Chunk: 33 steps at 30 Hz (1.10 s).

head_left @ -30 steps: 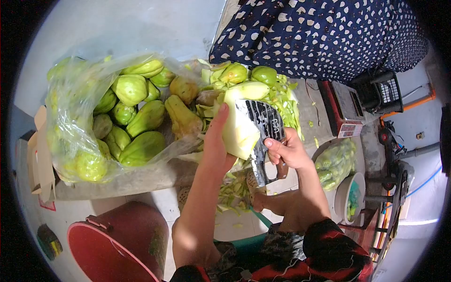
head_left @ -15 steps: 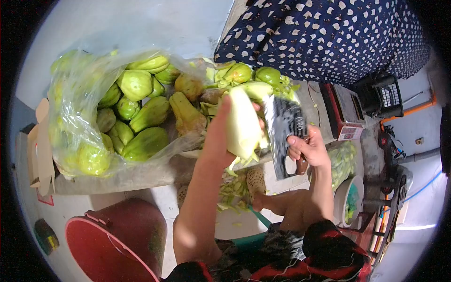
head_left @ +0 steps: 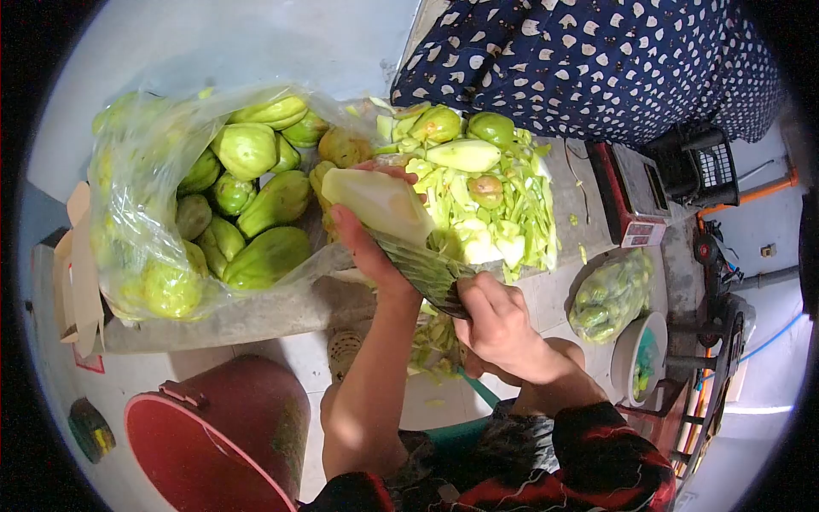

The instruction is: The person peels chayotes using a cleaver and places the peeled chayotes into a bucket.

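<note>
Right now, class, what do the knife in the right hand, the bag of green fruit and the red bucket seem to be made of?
Knife blade: probably metal, dark and glossy, judging by its streaked sheen.
Bag: clear, shiny plastic film; the green fruit shows through and creases catch light.
Red bucket: likely plastic, fairly matt, with even colour and a moulded-looking lug.
</note>
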Each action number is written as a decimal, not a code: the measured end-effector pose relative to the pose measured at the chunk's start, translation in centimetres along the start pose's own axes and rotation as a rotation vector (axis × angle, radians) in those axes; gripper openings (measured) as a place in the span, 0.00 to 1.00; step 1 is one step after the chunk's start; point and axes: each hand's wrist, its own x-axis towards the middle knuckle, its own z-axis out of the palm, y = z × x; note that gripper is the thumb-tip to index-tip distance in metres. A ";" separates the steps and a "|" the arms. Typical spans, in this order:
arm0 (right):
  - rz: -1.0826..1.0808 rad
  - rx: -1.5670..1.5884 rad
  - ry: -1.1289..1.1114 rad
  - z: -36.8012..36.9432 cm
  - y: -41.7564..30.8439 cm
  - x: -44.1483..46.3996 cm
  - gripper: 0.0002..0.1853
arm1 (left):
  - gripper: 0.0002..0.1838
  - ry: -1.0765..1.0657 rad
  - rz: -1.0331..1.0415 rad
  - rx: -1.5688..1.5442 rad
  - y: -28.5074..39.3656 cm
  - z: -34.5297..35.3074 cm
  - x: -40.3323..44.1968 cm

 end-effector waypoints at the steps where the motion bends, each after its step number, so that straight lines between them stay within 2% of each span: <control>1: 0.006 -0.006 -0.002 0.1 0.0 0.0 0.16 | 0.33 -0.022 0.043 0.073 0.1 -0.1 0.0; 8: 0.072 0.006 -0.043 1.0 0.4 0.3 0.12 | 0.35 -0.066 0.024 0.099 -0.5 -0.1 -0.8; 10: 0.083 0.019 -0.019 1.3 0.2 0.5 0.12 | 0.33 0.037 0.033 0.027 -0.8 0.6 -0.8; 14: 0.127 0.081 0.002 1.6 0.3 0.4 0.12 | 0.34 0.032 0.042 0.066 -1.0 0.5 -1.1; 17: 0.155 0.070 0.011 2.1 0.7 0.5 0.12 | 0.35 -0.008 -0.015 0.191 -1.0 0.2 -1.3; 26: 0.186 0.080 0.005 2.3 0.7 0.7 0.12 | 0.35 -0.049 -0.199 0.025 -0.8 -0.4 -0.8; 29: 0.225 0.131 -0.026 1.7 0.5 1.0 0.12 | 0.34 0.011 -0.130 0.158 -0.9 0.7 -1.2; 31: 0.238 0.164 -0.016 1.8 0.5 1.1 0.11 | 0.32 0.078 -0.030 0.365 -1.0 1.3 -1.2; 33: 0.254 0.197 -0.008 1.7 0.5 1.2 0.11 | 0.31 0.072 -0.042 0.380 -0.8 1.2 -0.9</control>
